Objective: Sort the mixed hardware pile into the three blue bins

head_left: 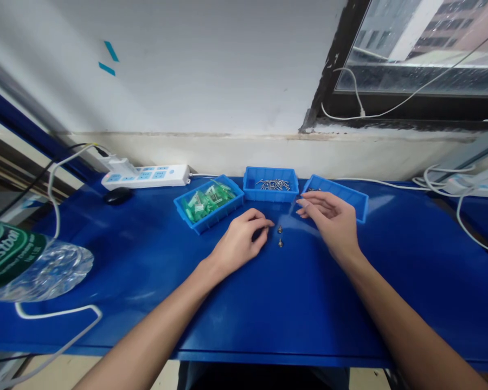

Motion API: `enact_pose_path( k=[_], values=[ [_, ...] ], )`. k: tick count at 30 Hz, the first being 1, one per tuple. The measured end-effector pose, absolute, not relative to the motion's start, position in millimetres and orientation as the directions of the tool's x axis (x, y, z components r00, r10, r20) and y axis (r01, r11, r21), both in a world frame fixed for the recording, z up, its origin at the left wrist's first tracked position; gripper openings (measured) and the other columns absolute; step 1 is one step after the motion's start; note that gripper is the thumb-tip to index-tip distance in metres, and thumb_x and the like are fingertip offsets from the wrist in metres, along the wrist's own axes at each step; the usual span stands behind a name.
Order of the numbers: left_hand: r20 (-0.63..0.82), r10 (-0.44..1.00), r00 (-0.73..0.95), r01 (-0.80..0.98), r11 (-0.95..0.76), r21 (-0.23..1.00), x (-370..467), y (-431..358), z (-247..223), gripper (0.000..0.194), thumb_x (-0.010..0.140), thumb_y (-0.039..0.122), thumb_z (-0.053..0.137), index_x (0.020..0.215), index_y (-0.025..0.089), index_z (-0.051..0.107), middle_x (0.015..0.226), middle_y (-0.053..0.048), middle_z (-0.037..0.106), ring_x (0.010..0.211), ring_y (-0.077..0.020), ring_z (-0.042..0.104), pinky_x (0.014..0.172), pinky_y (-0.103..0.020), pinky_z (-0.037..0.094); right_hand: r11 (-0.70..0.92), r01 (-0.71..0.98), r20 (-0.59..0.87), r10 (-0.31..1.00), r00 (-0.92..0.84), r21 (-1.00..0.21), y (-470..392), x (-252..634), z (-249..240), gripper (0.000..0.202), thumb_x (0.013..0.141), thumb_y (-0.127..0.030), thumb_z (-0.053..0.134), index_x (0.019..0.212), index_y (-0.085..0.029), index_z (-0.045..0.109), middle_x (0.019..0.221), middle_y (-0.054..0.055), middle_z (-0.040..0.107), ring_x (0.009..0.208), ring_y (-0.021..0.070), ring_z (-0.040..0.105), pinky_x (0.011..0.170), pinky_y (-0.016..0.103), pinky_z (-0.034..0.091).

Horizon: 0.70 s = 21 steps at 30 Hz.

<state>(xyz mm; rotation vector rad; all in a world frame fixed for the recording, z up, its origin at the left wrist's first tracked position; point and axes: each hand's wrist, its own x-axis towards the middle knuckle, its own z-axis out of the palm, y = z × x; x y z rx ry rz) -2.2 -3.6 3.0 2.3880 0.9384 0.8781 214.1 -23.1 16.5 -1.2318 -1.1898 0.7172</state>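
Observation:
My left hand (244, 238) rests on the blue table with its fingers curled and the fingertips close together. Whatever may be between them is too small to make out. Just right of those fingertips, two small brass-coloured screw-like pieces, a far one (280, 229) and a near one (280, 243), stand on the tabletop. My right hand (331, 219) is held in front of the right blue bin (350, 197), thumb and fingers drawn together. Anything in its grip is hidden. That hand covers part of the bin, where a few small dark pieces show.
A middle bin (270, 195) holds many silver screws; a left bin (199, 223) holds green-and-clear plastic pieces. Behind are a white power strip (162, 176) and a black mouse-like object (117, 195). A large water bottle (36, 265) stands left. White cables (463, 216) trail at right.

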Motion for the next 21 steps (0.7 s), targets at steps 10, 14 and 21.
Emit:
enact_pose_path(
  k=[10,14,21],
  values=[
    [0.145,0.924,0.354,0.069,-0.18,0.981,6.0,-7.5,9.5,0.021,0.078,0.028,0.082,0.092,0.015,0.072,0.091,-0.007,0.077,0.086,-0.0202,0.074,0.082,-0.03,0.061,0.297,0.295,0.254,0.951,-0.177,-0.908,-31.1,207.9,11.7,0.019,0.08,-0.026,0.074,0.098,-0.02,0.074,0.088,0.005,0.078,0.08,0.0224,0.076,0.075,0.035,0.065],
    [0.09,0.911,0.401,0.003,-0.1,0.995,5.0,-6.4,8.1,0.029,0.076,0.03,0.084,0.096,0.015,0.068,0.087,-0.006,0.078,0.083,-0.0211,0.076,0.078,-0.028,0.06,0.247,0.221,0.194,0.952,-0.237,-0.943,-32.3,208.5,11.8,0.016,0.08,-0.025,0.076,0.096,-0.021,0.077,0.086,0.004,0.079,0.077,0.0221,0.077,0.075,0.035,0.065],
    [0.26,0.869,0.421,0.261,-0.39,0.883,4.3,-5.3,6.2,0.02,0.096,0.036,0.063,0.1,0.017,0.068,0.098,-0.007,0.076,0.091,-0.0214,0.073,0.085,-0.035,0.058,0.148,0.082,0.138,0.984,-0.114,-0.986,-30.2,209.9,10.8,0.015,0.075,-0.029,0.083,0.087,-0.021,0.081,0.081,0.005,0.081,0.073,0.0239,0.078,0.071,0.036,0.067]
  ],
)
